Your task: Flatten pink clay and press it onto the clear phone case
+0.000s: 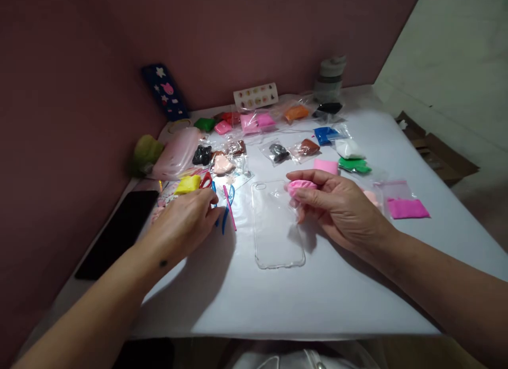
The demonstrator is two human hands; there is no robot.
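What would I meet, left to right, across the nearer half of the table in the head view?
Black phone, left hand, pink stick, clear case, right hand, magenta packet.

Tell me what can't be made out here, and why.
Head view:
Left hand: fingertips hidden behind its knuckles, grip unclear.
Pink clay: partly covered by the right hand.
Sticker sheet: printed figures too small.
Clear item at bottom: cut off by the lower edge.

Phone case (278,238) is lying on table (222,305); from it, phone (119,233) is lying at nine o'clock, scissors (206,180) at ten, sticker sheet (256,97) at twelve, bottle (330,77) at one.
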